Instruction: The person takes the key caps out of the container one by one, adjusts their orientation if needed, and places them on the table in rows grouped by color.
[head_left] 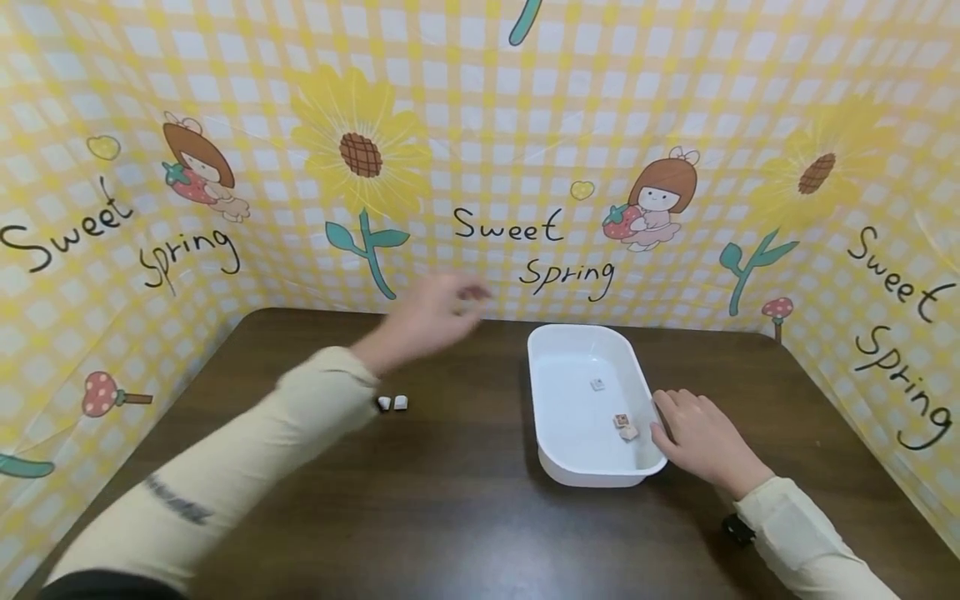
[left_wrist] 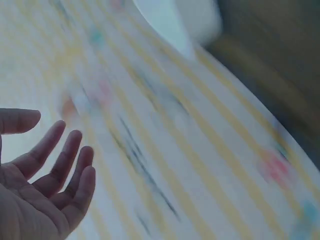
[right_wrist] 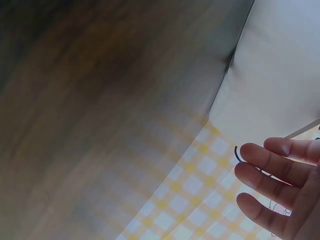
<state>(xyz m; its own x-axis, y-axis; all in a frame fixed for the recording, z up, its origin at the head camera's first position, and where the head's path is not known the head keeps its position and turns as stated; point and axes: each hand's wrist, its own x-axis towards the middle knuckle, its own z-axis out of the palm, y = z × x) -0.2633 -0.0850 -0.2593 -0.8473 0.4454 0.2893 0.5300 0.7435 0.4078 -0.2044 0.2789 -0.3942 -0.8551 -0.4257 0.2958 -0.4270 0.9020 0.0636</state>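
Note:
My left hand (head_left: pixel 431 317) is in the air over the back of the table, blurred, left of a white plastic tub (head_left: pixel 558 457). In the left wrist view its fingers (left_wrist: pixel 57 170) are spread and loosely bent, with nothing between them. Beyond the forearm, two small white keycap-like pieces (head_left: pixel 401 402) lie on the table. My right hand (head_left: pixel 701 437) touches the tub's right side at the rim. The right wrist view shows its fingers (right_wrist: pixel 267 185) fairly straight beside the outer wall. Inside the tub lie a greyish piece (head_left: pixel 597 384), a brown piece (head_left: pixel 621 421) and a beige piece (head_left: pixel 629 432).
The dark wooden table (head_left: pixel 450 517) carries the tub right of centre. A yellow checked cloth (head_left: pixel 480 125) with sunflowers and lettering rises behind the table and along both sides. A dark band (head_left: pixel 738 528) sits at the right wrist.

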